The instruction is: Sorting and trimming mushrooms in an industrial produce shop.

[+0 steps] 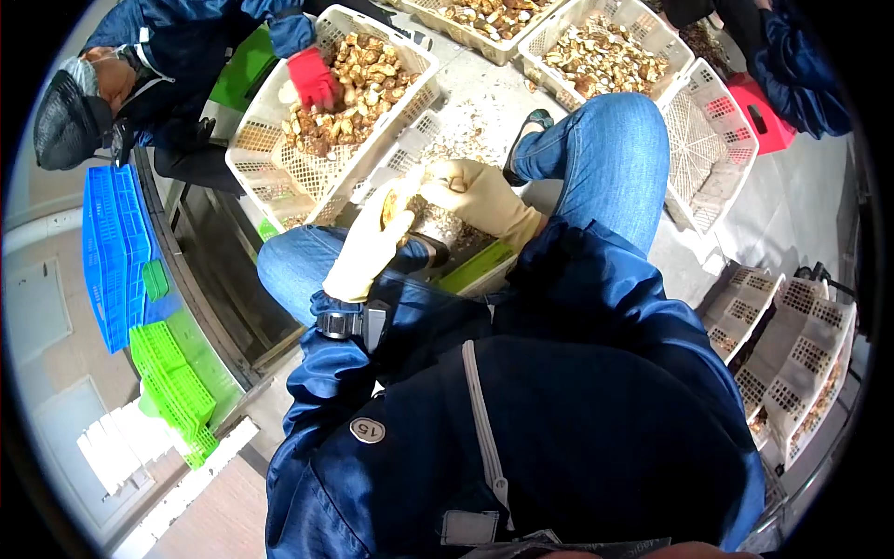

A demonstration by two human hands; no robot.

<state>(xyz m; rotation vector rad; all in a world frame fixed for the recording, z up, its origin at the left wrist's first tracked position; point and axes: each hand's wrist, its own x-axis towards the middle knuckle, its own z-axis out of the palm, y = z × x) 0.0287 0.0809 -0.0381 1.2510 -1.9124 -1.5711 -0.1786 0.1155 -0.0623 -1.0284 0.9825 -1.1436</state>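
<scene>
My left hand [371, 241], in a cream rubber glove, is closed around a brownish mushroom [391, 208], which shows between the thumb and fingers. My right hand [482, 198], gloved the same way, is curled close against the left fingertips; whether it grips anything is hidden. Both hands are above the floor between my knees, where pale trimmings [464, 136] lie scattered. Just beyond my left hand, a white plastic crate [307, 178] holds many brown-and-cream mushrooms [370, 66].
A co-worker's red-gloved hand [314, 78] reaches into that crate. Another mushroom-filled crate [534, 59] stands beyond my right knee, near a bare-bottomed crate [695, 140] and a red stool [765, 119]. Tilted white crates [803, 349] stand right; blue [115, 258] and green crates [171, 381] left.
</scene>
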